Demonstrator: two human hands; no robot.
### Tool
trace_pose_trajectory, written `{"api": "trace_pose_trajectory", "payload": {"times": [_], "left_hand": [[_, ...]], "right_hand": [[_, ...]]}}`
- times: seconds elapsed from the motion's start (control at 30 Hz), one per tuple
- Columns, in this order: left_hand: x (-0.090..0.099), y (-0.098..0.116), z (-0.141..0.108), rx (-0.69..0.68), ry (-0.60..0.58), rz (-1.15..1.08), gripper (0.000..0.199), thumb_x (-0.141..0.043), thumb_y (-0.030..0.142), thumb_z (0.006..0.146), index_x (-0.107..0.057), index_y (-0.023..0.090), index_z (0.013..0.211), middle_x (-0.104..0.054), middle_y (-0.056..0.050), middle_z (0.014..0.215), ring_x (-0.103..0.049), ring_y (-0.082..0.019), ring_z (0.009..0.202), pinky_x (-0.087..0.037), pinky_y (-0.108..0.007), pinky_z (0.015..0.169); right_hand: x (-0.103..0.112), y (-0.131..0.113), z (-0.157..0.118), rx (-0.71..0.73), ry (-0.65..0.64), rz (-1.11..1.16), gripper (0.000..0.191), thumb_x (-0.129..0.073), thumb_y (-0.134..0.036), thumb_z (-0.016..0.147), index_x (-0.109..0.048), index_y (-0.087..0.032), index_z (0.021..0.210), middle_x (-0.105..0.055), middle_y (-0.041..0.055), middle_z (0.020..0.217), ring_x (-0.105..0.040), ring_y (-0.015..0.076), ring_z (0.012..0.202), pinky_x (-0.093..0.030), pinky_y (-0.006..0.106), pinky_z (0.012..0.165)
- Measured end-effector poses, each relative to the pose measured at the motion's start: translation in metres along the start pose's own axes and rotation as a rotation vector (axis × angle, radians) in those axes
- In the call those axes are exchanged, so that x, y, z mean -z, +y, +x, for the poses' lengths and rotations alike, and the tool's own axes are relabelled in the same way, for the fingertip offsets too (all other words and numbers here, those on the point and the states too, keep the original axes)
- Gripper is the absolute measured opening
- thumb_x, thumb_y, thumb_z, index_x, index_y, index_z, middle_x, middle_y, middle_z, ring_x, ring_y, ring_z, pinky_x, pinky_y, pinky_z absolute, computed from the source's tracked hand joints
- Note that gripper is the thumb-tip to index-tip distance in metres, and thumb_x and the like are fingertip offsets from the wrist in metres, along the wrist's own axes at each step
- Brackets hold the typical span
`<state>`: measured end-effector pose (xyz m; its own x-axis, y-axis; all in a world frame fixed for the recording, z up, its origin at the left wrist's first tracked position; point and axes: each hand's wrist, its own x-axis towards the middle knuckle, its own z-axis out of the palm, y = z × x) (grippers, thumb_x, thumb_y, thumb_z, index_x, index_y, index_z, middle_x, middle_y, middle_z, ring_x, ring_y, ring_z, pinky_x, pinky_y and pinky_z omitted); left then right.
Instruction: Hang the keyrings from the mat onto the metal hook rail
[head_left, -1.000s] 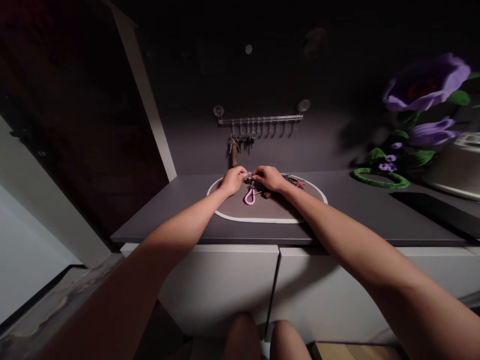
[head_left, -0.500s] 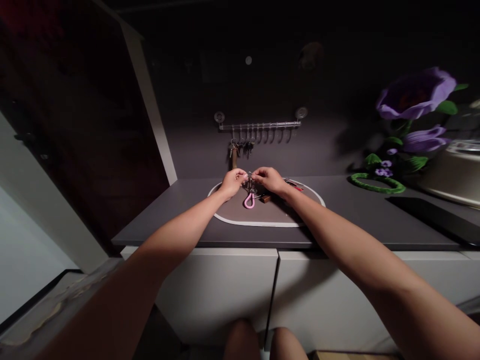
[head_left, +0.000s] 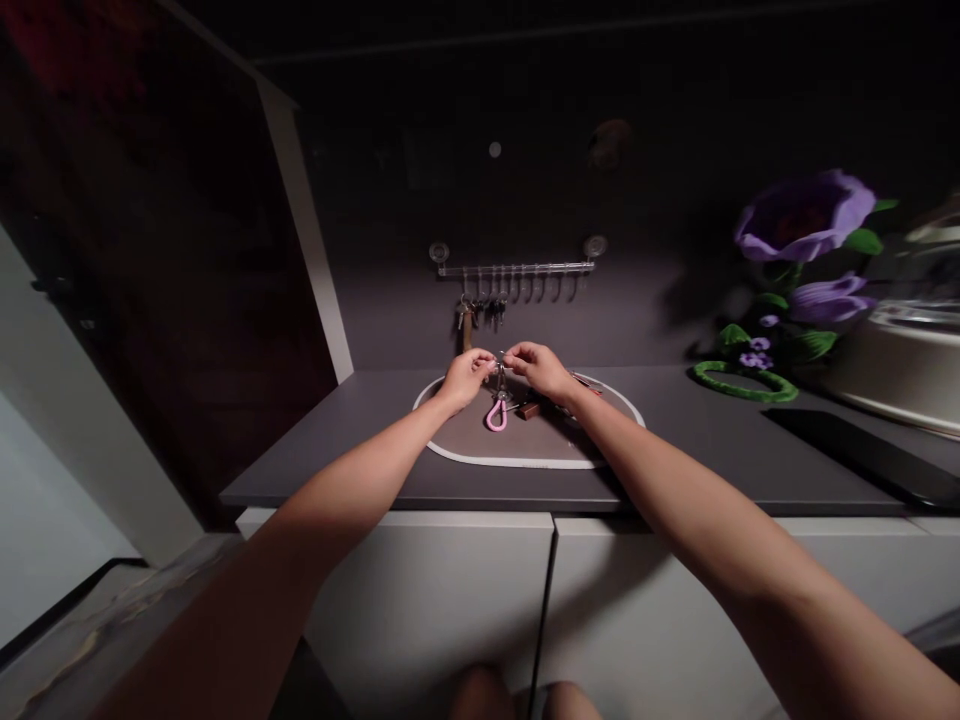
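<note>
Over an oval mat (head_left: 480,455) my left hand (head_left: 468,378) and my right hand (head_left: 541,370) come close together, fingertips pinched on a small metal key ring (head_left: 501,358). From the ring hangs metal hardware with a pink braided loop (head_left: 496,413) at its lower end. Whether keys hang there too is too small to tell. A small brown block-shaped item (head_left: 529,411) lies on the mat right of the loop. Partly behind my right wrist are thin items with some red (head_left: 590,384).
On the wall, a clear hook rail (head_left: 517,268) carries several bunches of keys (head_left: 491,310) at its left side. Purple fabric flowers (head_left: 806,220), a green ring (head_left: 742,382) and a dark flat slab (head_left: 862,450) occupy the counter's right. A pale rounded appliance (head_left: 900,360) stands behind.
The whole view has tilted up a little, so things sit lower in the picture. Both hands keep their pinch on the key ring, with the pink loop hanging below.
</note>
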<state>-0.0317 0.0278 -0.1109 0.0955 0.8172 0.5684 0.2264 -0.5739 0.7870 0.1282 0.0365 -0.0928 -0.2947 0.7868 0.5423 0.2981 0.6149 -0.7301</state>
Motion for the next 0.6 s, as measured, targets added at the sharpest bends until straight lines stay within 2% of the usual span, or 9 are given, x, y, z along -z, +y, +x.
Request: {"api": "trace_pose_trajectory", "payload": {"times": [0.17,0.3,0.6], "left_hand": [[0.0,-0.002,0.0,-0.039,0.017,0.162,0.012,-0.047,0.021,0.077,-0.057,0.014,0.075,-0.059,-0.001,0.065,-0.051,-0.009,0.059,-0.04,-0.021,0.059],[-0.001,0.0,-0.003,-0.094,-0.021,0.269,0.014,-0.045,0.02,0.077,-0.057,0.014,0.073,-0.06,-0.001,0.066,-0.052,-0.01,0.061,-0.041,-0.022,0.062],[-0.003,0.004,-0.006,-0.089,-0.078,0.386,0.016,-0.043,0.018,0.078,-0.059,0.015,0.074,-0.061,-0.002,0.068,-0.053,-0.012,0.062,-0.041,-0.024,0.063]], "right_hand": [[0.001,-0.002,0.001,-0.07,0.032,0.142,0.023,-0.057,-0.038,0.066,-0.052,-0.016,0.073,-0.052,-0.002,0.067,-0.046,0.0084,0.06,-0.042,0.024,0.063],[0.002,-0.003,0.005,-0.11,0.085,0.235,0.024,-0.058,-0.037,0.065,-0.05,-0.017,0.074,-0.053,-0.0013,0.07,-0.05,0.0092,0.065,-0.044,0.024,0.064],[0.009,-0.02,0.028,-0.118,0.294,0.189,0.017,-0.051,-0.034,0.07,-0.048,-0.017,0.073,-0.054,-0.0005,0.069,-0.052,0.0094,0.063,-0.047,0.024,0.06]]}}
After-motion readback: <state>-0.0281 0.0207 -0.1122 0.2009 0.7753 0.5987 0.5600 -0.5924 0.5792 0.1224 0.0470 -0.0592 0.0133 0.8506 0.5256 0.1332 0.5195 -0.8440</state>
